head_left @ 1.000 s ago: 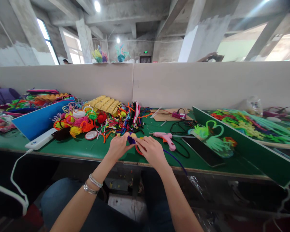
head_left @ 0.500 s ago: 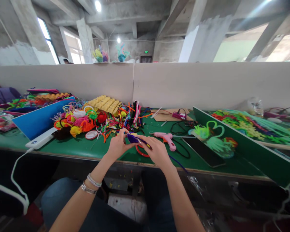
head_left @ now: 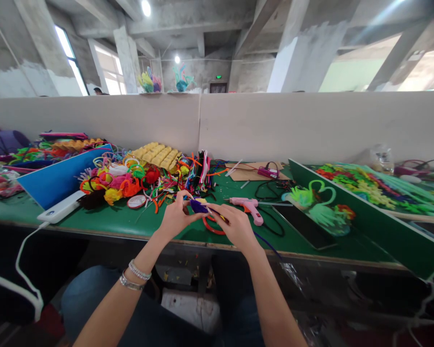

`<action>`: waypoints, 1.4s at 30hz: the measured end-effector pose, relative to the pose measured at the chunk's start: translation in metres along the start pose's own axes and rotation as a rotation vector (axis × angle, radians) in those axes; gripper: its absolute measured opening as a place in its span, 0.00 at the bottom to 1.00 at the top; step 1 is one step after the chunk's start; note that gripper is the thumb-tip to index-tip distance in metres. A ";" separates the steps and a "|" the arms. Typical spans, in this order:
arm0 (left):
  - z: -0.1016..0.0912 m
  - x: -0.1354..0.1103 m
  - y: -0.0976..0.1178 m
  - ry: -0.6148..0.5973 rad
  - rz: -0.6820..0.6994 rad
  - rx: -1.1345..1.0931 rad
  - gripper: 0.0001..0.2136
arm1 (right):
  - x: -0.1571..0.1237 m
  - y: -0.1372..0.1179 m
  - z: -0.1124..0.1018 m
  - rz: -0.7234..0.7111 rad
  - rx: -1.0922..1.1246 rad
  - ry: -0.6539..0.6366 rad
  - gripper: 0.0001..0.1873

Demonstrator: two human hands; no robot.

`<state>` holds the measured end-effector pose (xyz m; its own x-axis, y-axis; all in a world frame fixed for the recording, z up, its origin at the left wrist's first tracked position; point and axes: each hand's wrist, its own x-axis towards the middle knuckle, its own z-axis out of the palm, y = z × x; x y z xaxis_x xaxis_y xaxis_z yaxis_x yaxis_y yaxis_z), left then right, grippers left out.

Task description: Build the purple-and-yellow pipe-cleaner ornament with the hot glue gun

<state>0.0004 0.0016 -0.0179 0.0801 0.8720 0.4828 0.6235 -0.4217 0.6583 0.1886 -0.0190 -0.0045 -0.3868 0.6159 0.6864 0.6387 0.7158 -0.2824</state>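
Observation:
Over the front of the green table, my left hand (head_left: pixel 173 217) pinches a small purple fuzzy pipe-cleaner piece (head_left: pixel 198 206) between thumb and fingers. My right hand (head_left: pixel 233 224) closes on the right end of that same piece, and the fingers cover part of it. Something yellow shows just behind the purple piece. A thin purple pipe cleaner (head_left: pixel 267 244) trails from below my right hand over the table edge. Beneath the hands lies a red curved loop (head_left: pixel 213 228), partly hidden. A pink glue gun (head_left: pixel 249 207) rests right of my right hand.
Left of my hands is a pile of colourful pipe-cleaner pieces (head_left: pixel 121 180) beside a yellow egg-tray sheet (head_left: pixel 157 155). A white power strip (head_left: pixel 62 207) and blue board (head_left: pixel 65 176) stand farther left. To the right are a phone (head_left: pixel 305 226), green swan figures (head_left: pixel 321 212) and a green board (head_left: pixel 369 221).
The purple piece has turned slightly in my fingers, so more of its broad side shows. Both hands stay in nearly the same place.

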 end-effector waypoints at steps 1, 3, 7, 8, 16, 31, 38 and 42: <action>0.000 0.000 0.000 -0.003 -0.003 -0.013 0.24 | 0.000 0.000 0.000 0.002 0.006 -0.002 0.13; 0.000 0.000 0.000 -0.004 -0.007 -0.030 0.24 | 0.000 0.000 -0.001 0.005 0.017 -0.007 0.13; 0.000 0.000 0.000 0.002 -0.025 -0.058 0.24 | 0.000 0.000 -0.002 0.017 0.037 -0.028 0.14; 0.001 0.000 0.000 0.005 -0.030 -0.067 0.24 | 0.000 0.000 -0.002 0.020 0.042 -0.031 0.14; 0.003 0.001 0.000 -0.017 -0.075 -0.265 0.25 | 0.001 0.000 -0.005 0.015 0.077 -0.059 0.14; 0.008 0.002 0.010 -0.151 -0.120 -0.767 0.26 | -0.004 0.006 -0.013 0.053 0.200 -0.110 0.18; 0.010 0.004 0.003 -0.123 -0.121 -0.785 0.26 | 0.000 0.003 -0.018 0.029 0.153 -0.111 0.16; 0.011 0.005 0.001 -0.092 -0.127 -0.787 0.26 | 0.000 0.006 -0.019 0.008 0.122 -0.092 0.15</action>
<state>0.0101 0.0085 -0.0210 0.1306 0.9277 0.3497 -0.0961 -0.3392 0.9358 0.2045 -0.0211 0.0064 -0.4447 0.6455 0.6209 0.5584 0.7418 -0.3713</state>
